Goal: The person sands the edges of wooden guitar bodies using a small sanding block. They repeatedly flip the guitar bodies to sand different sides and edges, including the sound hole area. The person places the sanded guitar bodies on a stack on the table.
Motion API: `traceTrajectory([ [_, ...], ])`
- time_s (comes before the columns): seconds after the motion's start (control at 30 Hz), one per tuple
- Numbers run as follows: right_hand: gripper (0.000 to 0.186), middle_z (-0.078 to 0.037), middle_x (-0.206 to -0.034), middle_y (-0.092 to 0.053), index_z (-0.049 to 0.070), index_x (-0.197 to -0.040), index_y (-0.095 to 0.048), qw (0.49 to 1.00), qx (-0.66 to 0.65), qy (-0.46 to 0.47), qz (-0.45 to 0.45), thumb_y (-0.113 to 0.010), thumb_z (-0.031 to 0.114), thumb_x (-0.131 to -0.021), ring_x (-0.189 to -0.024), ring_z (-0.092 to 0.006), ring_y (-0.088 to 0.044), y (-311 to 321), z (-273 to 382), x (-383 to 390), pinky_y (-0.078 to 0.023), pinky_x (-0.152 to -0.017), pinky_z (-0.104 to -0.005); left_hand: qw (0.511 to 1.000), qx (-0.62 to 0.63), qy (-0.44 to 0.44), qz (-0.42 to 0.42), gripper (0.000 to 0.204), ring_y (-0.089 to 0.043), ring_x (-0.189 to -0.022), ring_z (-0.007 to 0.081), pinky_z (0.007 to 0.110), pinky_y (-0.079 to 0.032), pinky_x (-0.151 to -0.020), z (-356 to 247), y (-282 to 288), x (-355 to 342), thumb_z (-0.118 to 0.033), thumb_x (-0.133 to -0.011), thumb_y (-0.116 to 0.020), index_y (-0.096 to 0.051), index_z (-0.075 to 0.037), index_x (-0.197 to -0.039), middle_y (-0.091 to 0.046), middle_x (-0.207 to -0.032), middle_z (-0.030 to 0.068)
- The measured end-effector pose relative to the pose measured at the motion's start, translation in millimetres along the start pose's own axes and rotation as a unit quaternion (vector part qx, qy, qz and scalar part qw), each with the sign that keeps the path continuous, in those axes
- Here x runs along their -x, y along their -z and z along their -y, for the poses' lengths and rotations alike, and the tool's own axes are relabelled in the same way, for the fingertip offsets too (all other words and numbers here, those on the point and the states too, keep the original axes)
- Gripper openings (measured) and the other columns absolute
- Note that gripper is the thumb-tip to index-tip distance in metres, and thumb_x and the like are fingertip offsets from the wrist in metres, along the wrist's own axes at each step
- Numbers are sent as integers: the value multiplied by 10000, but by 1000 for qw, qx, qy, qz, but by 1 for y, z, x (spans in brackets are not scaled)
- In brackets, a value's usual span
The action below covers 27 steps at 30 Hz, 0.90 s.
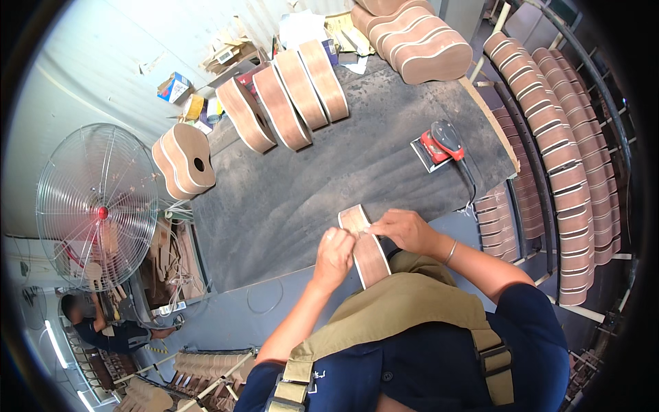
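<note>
A small wooden ukulele body [373,262] stands on its edge at the table's front, its side strip facing up and its near end against my apron. My left hand [333,257] is closed, with curled fingers at the left rim of the body's waist. From the right, my right hand [403,231] reaches over the same spot, its fingertips pinched together on the side strip. Something small and pale may be between the fingertips of both hands, but I cannot make it out. The fingers cover part of the body's waist.
A red and black power sander [441,145] lies on the dark table [295,199], its cord running over the front edge. More ukulele bodies [302,86] stand at the back. A large fan [103,213] is at left, racks of bodies [549,151] at right. Another person [103,326] sits far left.
</note>
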State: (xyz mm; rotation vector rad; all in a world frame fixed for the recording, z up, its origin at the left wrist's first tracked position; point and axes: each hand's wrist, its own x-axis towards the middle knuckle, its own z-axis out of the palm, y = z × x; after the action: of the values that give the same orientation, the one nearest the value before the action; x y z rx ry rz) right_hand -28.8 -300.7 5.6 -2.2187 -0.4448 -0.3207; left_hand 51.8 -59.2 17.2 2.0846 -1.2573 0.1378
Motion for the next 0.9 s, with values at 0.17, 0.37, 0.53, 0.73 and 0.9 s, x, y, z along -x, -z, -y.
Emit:
traceTrajectory([
  [0.17, 391, -91, -896, -713, 145, -1187, -803, 998, -27, -19, 55, -653, -16, -864, -821, -301, -679, -4, 15, 36, -565, -736, -389, 996, 80, 11, 41, 100, -624, -888, 340, 413, -524, -779, -26, -7, 29, 6, -851, -704, -672, 10, -945, -583, -884, 147],
  [0.37, 273, -114, -840, -714, 105, -1067, -825, 993, -56, -61, 88, -708, -24, -857, -750, -312, -677, 13, 14, 9, -555, -699, -408, 989, 128, 73, 28, 56, -603, -834, 353, 432, -513, -729, -24, 7, 15, 4, -871, -736, -687, -13, -893, -583, -834, 135],
  [0.53, 275, -104, -868, -688, 95, -1087, -801, 998, 31, 20, -42, -674, -5, -864, -826, -316, -660, 0, 0, -32, -561, -754, -421, 996, 3, 56, -69, 95, -556, -753, 339, 433, -483, -675, 10, 3, -21, 2, -852, -774, -684, -24, -863, -536, -777, 117],
  [0.73, 433, -9, -912, -705, 176, -1190, -783, 995, 90, 44, -24, -655, -35, -834, -809, -244, -639, -5, 9, -10, -567, -726, -389, 997, -29, 10, -67, 140, -554, -747, 314, 419, -482, -677, 3, -4, 4, 10, -797, -794, -684, -25, -877, -517, -774, 106],
  [0.9, 474, -20, -905, -711, 215, -1227, -795, 998, 52, 8, 27, -656, -41, -853, -819, -250, -662, -9, 9, 17, -573, -729, -388, 999, 12, 21, -21, 146, -589, -820, 314, 425, -527, -745, -16, -7, 25, 34, -775, -707, -668, -28, -901, -543, -839, 116],
])
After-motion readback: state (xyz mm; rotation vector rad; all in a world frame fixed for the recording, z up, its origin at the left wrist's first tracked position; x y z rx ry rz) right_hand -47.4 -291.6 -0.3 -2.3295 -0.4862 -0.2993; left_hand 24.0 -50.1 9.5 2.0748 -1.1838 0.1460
